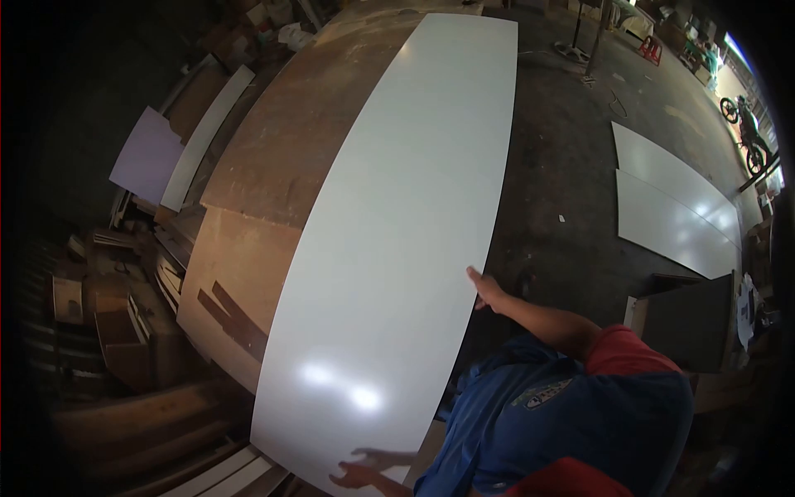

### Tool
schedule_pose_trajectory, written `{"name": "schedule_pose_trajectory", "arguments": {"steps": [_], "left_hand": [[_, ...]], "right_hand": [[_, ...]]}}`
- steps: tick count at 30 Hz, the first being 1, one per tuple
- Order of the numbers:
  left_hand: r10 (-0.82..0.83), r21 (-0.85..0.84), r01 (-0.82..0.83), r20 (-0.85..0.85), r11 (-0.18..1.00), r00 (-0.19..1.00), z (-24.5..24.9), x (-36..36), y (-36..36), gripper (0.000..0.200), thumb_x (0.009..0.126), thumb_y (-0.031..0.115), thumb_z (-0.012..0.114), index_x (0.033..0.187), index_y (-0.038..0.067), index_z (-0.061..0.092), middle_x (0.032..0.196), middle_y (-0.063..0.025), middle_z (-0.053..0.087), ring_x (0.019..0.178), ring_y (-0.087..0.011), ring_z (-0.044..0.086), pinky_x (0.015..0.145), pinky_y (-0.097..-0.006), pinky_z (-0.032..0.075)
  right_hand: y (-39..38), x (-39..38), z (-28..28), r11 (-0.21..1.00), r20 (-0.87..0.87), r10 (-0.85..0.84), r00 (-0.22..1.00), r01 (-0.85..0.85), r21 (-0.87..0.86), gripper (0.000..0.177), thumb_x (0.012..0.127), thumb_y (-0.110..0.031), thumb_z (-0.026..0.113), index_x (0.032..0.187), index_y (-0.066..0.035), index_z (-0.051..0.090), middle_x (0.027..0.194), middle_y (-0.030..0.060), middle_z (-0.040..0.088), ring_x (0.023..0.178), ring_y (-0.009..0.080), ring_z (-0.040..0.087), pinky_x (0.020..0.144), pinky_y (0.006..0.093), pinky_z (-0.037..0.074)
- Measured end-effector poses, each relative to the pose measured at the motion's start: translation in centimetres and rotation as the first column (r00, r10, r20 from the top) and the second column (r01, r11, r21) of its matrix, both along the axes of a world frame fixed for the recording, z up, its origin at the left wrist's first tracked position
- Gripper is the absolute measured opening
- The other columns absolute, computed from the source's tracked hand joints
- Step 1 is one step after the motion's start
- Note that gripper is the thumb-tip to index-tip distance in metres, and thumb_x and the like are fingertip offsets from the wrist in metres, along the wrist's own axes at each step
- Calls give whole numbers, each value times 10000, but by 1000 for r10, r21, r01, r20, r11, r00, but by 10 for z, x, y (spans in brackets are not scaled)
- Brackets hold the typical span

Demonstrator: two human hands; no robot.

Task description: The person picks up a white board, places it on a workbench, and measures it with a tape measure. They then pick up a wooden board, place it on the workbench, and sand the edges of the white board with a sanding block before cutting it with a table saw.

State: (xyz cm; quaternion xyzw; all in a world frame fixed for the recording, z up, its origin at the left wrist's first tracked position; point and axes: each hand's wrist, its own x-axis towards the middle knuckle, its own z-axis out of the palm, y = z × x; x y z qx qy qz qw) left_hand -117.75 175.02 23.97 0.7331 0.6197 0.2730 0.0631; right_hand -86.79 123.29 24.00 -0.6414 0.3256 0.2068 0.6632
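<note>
Here, panel: the long, white, glossy panel [406, 190] lies face up over the brown boards [273, 149], slanting from the bottom of the view to the far end.
Right hand: the right hand [487, 290] is partly curled at the panel's near long edge, thumb over the top, fingers apparently tucked beneath; it seems to have hold of that edge.
Left hand: the left hand [356, 475] is loosely spread above the near end, grasping nothing; whether it touches the surface cannot be told.
Risk to the panel: with one hand gripping, a hard pull could swing the far end or slide the sheet off the boards; grit between them could scratch it.
Risk at the side: the two dark strips [232, 319] lie close by, and a sideways shove could catch or push them.
Boxes: a brown box [122, 319] stands among timber at the left, its contents too dark to make out; cartons [219, 43] are piled farther back, insides hidden.
Floor: two more white panels [675, 207] lie side by side across the dark floor [551, 157].
Far right: a motorbike [752, 137].
</note>
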Motion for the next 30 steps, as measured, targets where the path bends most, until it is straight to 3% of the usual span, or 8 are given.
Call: {"name": "schedule_pose_trajectory", "arguments": {"steps": [3,8,10,17,22,25,27,30], "left_hand": [[-355,-43,449,546,893,759,-3,102,-98,488,878,259,589,1279,15,456,1191,-188,500,977,-298,551,819,-398,474],[-648,-260,639,60,724,759,0,250,-276,771,798,437,641,1393,57,333,1448,-239,258,1333,-420,256,1024,-585,274],[-502,-320,396,-402,861,766,-16,287,-307,912,776,730,457,1471,186,230,1540,-212,50,1402,-450,64,970,-753,135],[-546,-366,434,-296,823,784,-22,276,-284,851,837,677,455,1492,223,157,1548,-187,7,1399,-459,19,976,-745,157],[-513,-183,503,-12,845,858,23,294,-309,372,857,217,630,1156,7,565,1153,-219,568,1003,-314,576,848,-425,475],[-834,-546,821,364,169,415,73,336,-413,200,742,-15,543,908,-19,655,841,-96,681,753,-186,631,730,-299,501],[-640,-645,578,725,-500,256,62,331,-464,185,709,14,627,881,-41,667,821,-76,670,763,-135,624,661,-290,500],[-631,-714,312,700,-627,335,48,333,-523,184,709,14,627,881,-42,666,820,-77,670,762,-136,625,659,-290,500]], "right_hand": [[-33,1,10,911,-35,402,915,-397,111,758,881,-666,368,1078,29,596,859,153,670,633,224,650,553,339,549],[-127,19,22,490,12,865,502,-838,-240,610,871,-601,492,960,-15,638,856,154,680,818,292,666,673,397,514],[-184,24,12,488,40,855,517,-774,-403,564,868,-564,514,958,-21,635,859,172,674,827,318,658,703,416,510],[-377,58,42,385,13,507,862,-212,-898,347,848,-374,577,883,-37,654,849,194,641,819,380,631,730,473,506],[-472,65,48,92,-485,725,489,-766,-636,278,854,-335,562,879,-79,667,813,134,650,789,320,640,731,445,503],[-504,44,60,214,-58,966,252,-905,-367,218,813,-262,582,873,-79,686,898,127,667,835,292,648,751,383,511],[-503,30,107,309,107,951,289,-895,-322,215,813,-206,582,934,-47,661,899,142,658,885,294,637,789,366,502],[-491,32,145,321,-116,914,388,-870,-375,246,795,-180,588,978,-29,651,931,167,659,897,338,629,805,415,490]]}}
